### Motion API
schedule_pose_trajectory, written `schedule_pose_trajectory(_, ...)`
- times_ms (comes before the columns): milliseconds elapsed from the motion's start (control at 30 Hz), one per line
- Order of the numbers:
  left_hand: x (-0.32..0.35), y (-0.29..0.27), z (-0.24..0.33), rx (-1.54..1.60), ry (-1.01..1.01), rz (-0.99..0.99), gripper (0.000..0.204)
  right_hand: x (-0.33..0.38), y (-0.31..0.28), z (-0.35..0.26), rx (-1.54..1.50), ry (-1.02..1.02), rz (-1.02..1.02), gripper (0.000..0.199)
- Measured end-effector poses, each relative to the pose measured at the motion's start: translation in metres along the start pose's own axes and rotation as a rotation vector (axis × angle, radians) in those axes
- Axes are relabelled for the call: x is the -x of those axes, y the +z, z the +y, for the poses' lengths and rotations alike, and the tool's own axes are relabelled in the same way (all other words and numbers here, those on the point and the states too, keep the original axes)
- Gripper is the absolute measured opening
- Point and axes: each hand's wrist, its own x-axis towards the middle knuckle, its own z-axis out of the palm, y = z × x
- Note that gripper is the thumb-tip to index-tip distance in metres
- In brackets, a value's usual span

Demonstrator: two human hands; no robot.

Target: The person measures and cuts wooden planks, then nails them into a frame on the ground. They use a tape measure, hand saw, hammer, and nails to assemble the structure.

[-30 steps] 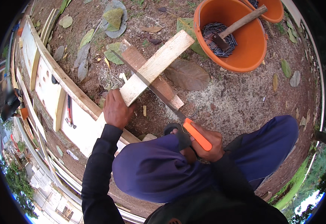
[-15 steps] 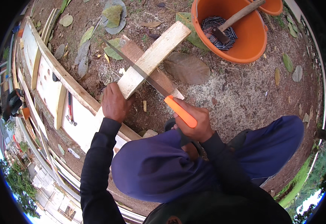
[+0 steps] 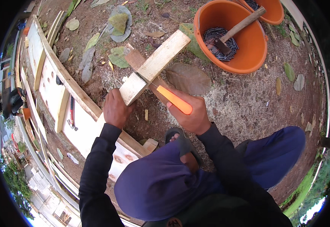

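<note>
A pale timber piece [image 3: 164, 56] lies diagonally across a reddish-brown board [image 3: 135, 59] on the ground. A dark cut line crosses the timber, and its near section [image 3: 133, 89] sits slightly out of line with the far one. My left hand [image 3: 116, 109] grips that near section at its lower left end. In my right hand [image 3: 196, 113] is a handsaw [image 3: 173, 100], held by its orange handle. Its blade is mostly hidden at the cut; only a short stretch by the handle shows.
An orange bucket [image 3: 248, 49] with nails [image 3: 228, 53] and a wooden-handled hammer [image 3: 243, 24] stands at upper right, a second bucket [image 3: 272, 11] behind. At left lies a long timber-framed panel [image 3: 83, 134] with a red-handled hammer [image 3: 72, 113]. Large leaves [image 3: 189, 78] litter the ground.
My right hand and the saw have moved up and left, and the blade no longer shows across the timber. The timber's near section has shifted out of line with the rest.
</note>
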Motion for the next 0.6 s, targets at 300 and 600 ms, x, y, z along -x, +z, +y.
schedule_pose_trajectory(300, 0.005, -0.01, -0.003, 0.097, -0.003, -0.024, 0.075, 0.032, -0.033, -0.022, 0.02, 0.081, 0.102, 0.038)
schedule_pose_trajectory(600, -0.073, -0.067, -0.071, 0.086, -0.064, 0.11, 0.105, 0.058, -0.027, -0.021, 0.016, 0.315, -0.004, 0.044)
